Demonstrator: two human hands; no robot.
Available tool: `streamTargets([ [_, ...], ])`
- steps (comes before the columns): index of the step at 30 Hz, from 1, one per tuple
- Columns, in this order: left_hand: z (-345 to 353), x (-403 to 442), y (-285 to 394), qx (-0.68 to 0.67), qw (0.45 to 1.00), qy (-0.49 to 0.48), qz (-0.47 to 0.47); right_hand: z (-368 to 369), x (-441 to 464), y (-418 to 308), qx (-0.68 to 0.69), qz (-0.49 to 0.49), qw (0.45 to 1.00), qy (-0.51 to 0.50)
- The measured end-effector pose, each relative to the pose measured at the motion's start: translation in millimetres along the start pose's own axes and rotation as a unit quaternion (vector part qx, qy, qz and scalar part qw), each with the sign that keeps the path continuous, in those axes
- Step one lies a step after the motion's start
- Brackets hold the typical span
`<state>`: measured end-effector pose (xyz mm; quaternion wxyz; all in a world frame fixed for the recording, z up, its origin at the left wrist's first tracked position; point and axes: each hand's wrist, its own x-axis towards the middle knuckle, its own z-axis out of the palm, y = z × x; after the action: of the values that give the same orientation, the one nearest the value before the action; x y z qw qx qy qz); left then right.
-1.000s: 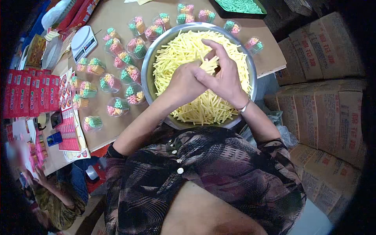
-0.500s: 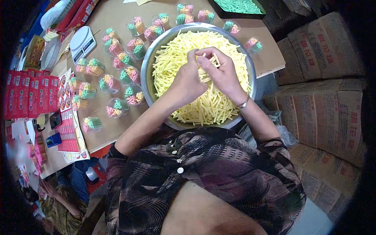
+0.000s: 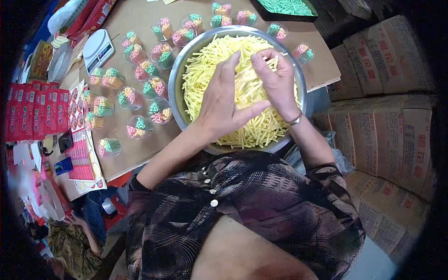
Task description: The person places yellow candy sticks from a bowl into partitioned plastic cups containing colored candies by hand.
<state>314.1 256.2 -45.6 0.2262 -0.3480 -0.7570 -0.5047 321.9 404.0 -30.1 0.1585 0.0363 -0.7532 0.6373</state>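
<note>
Head view: along the left edge of the tabletop (image 3: pixel 322 63) lie red packets (image 3: pixel 35 112), with a white scale (image 3: pixel 99 46) near the far left corner. Next come clear cups (image 3: pixel 132 99), spread from the left part to the far edge; those in view look already filled, packed with green, pink and orange-yellow sticks (image 3: pixel 164 56). A metal bowl (image 3: pixel 174 86) sits at the near edge, toward the right, heaped with loose yellow sticks (image 3: pixel 249 134), so plenty there appears ungathered. Over it, the left hand (image 3: pixel 219 95) has its grip apart, fingers stretched and thumb spread, seemingly holding nothing. Beside it, the right hand (image 3: pixel 278 84) is curled, its grip clamped on a few yellow sticks; that gathering looks only partway along. At the far edge, toward the right corner, a dark tray (image 3: pixel 291 18) holds loose green sticks (image 3: pixel 287 6). Brown cartons (image 3: pixel 373 126) stand beyond the right edge.
</note>
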Motion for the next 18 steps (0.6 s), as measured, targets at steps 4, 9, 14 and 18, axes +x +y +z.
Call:
streamTargets([
  [4,9,1,13,-0.077,0.986,0.019,-0.147,16,-5,1,0.06,0.006,0.998,0.003],
  [9,12,9,6,-0.125,0.97,0.075,-0.193,23,-16,-18,0.048,-0.006,0.999,-0.007],
  [14,6,8,-4,-0.166,0.954,0.095,-0.23,3,-1,-4,-0.158,-0.095,0.983,-0.009],
  [18,9,9,-5,-0.19,0.944,0.097,-0.251,5,-1,-10,-0.138,-0.069,0.987,-0.048],
])
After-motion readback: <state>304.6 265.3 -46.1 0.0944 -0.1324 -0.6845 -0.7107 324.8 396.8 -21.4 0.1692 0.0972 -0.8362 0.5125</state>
